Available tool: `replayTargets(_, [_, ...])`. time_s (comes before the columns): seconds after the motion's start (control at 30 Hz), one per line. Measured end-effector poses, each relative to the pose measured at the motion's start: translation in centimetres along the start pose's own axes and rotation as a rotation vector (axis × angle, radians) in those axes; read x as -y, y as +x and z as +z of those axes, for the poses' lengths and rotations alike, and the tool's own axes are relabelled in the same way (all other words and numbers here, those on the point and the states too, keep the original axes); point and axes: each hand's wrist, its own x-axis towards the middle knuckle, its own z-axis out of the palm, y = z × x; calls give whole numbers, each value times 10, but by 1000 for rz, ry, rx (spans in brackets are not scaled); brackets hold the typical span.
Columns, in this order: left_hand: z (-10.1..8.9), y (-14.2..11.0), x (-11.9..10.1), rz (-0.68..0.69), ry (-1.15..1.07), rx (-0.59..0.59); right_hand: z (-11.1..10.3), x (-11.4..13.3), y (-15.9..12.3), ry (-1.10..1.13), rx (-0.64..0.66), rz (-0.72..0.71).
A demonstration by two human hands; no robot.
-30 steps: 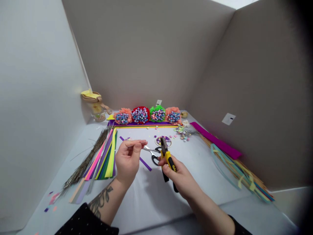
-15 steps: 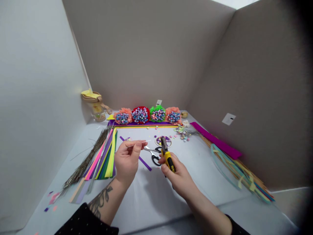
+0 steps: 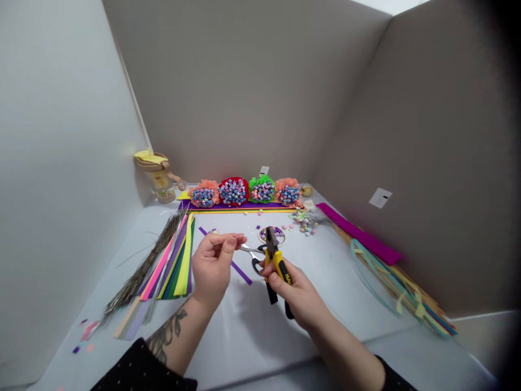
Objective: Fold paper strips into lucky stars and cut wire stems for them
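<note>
My left hand (image 3: 214,266) pinches a thin pale wire (image 3: 217,243) between thumb and fingertips, above the white tabletop (image 3: 228,347). My right hand (image 3: 295,290) grips yellow-and-black handled pliers (image 3: 277,262), their metal jaws pointing up and away from me. Between my hands, a pair of black-handled scissors (image 3: 253,252) is partly hidden by the pliers. A loose purple paper strip (image 3: 242,272) lies beneath them, and a small round dish of paper stars (image 3: 272,235) sits just beyond the pliers' jaws.
A fan of coloured paper strips (image 3: 177,266) and a dried grass bundle (image 3: 148,269) lie left. Star-filled paper pompoms (image 3: 234,191) line the back. A glass jar (image 3: 160,184) stands back left. A magenta strip (image 3: 360,233) and long sticks (image 3: 391,285) lie right, between tall grey walls.
The pliers' black handle ends show again below my right hand, hidden half a second ago. The pliers sit slightly further left. My left hand has barely moved.
</note>
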Motion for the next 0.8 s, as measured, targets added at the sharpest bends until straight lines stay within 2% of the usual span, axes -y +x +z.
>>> replayTargets(0.47, [0, 0, -1, 6, 19, 14, 1, 3, 1, 97, 41, 41])
replayTargets(0.8, [-1, 1, -1, -1, 36, 29, -3, 3, 2, -109, 15, 16])
